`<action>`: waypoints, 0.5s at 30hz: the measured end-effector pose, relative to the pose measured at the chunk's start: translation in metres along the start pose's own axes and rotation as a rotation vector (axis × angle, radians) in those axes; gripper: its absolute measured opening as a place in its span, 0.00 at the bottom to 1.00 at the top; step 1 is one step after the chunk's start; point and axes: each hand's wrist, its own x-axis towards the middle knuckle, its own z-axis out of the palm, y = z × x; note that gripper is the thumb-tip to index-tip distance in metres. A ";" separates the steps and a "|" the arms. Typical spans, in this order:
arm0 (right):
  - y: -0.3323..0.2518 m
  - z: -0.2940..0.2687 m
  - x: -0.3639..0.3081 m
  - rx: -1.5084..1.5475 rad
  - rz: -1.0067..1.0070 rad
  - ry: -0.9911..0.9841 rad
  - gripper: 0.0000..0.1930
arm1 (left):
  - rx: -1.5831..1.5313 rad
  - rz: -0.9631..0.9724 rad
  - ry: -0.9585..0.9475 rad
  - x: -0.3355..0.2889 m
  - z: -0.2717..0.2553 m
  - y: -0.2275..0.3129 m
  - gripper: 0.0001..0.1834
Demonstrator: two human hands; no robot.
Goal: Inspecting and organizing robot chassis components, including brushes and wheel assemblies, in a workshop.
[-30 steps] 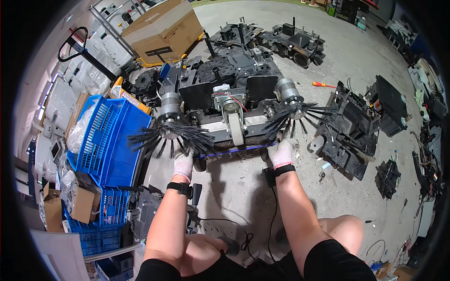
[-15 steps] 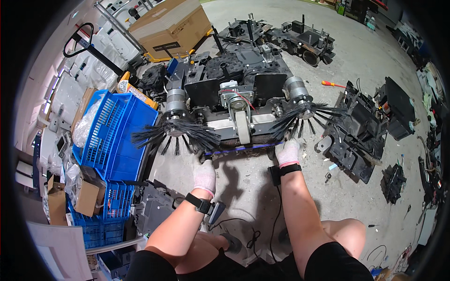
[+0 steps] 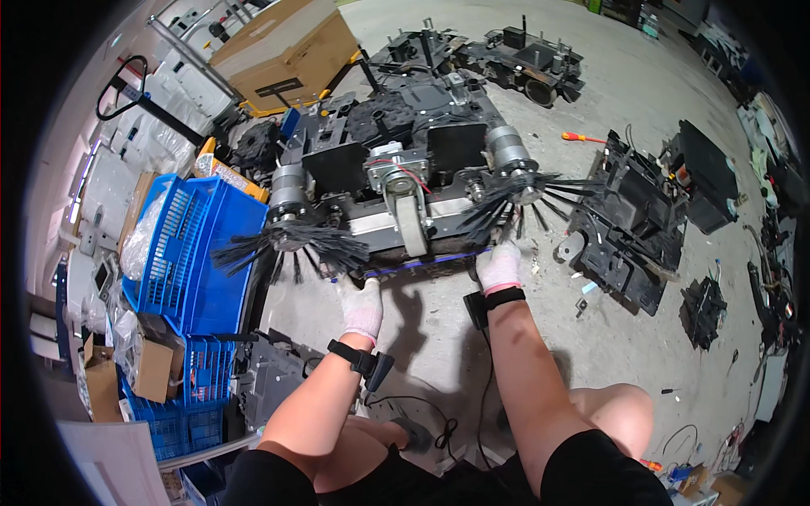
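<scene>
A floor-cleaning machine chassis (image 3: pixel 380 118) stands on the floor before me, with a small grey wheel (image 3: pixel 411 226) at its near side. A round black brush (image 3: pixel 291 239) hangs under a silver motor on the left, and a matching black brush (image 3: pixel 525 192) on the right. Along the lower near edge runs a long dark strip with a blue edge (image 3: pixel 426 262). My gloved left hand (image 3: pixel 363 308) is closed at the strip's left end, beside the left brush. At the right end my gloved right hand (image 3: pixel 499 266) is also closed. The fingertips of both are partly hidden.
Blue plastic crates (image 3: pixel 228 261) stack up at the left, near a cardboard box (image 3: pixel 291 55). Dismantled black parts (image 3: pixel 629 219) lie to the right below a red-handled screwdriver (image 3: pixel 578 137). Another black chassis (image 3: pixel 531 59) sits farther back. A thin cable (image 3: pixel 483 388) hangs by my right wrist.
The view has turned slightly, so the machine and surroundings sit farther left and a little higher in the picture. Both hands stay at the ends of the blue-edged strip.
</scene>
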 end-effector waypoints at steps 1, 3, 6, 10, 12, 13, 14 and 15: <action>0.005 0.001 0.000 0.010 -0.016 -0.032 0.07 | 0.001 0.005 -0.011 -0.003 0.001 0.002 0.38; 0.010 0.005 0.001 -0.144 -0.075 -0.068 0.06 | 0.111 -0.016 0.072 -0.007 0.000 0.007 0.38; 0.016 0.005 -0.003 -0.041 -0.228 0.122 0.06 | 0.117 0.004 0.068 -0.010 -0.001 0.014 0.38; 0.017 -0.001 -0.007 -0.124 -0.385 0.185 0.06 | 0.227 0.041 0.119 -0.012 0.001 0.014 0.37; 0.017 -0.007 -0.006 -0.140 -0.328 0.019 0.06 | -0.094 -0.015 0.073 -0.015 0.004 0.011 0.36; 0.016 -0.010 -0.006 -0.124 -0.323 0.020 0.06 | -0.392 -0.103 0.011 -0.018 0.006 0.009 0.35; 0.017 -0.014 -0.005 -0.171 -0.405 0.031 0.07 | -0.423 -0.105 0.017 -0.018 0.009 0.008 0.34; 0.018 -0.017 -0.005 -0.234 -0.467 0.026 0.07 | -0.410 -0.136 0.013 -0.018 0.011 0.007 0.34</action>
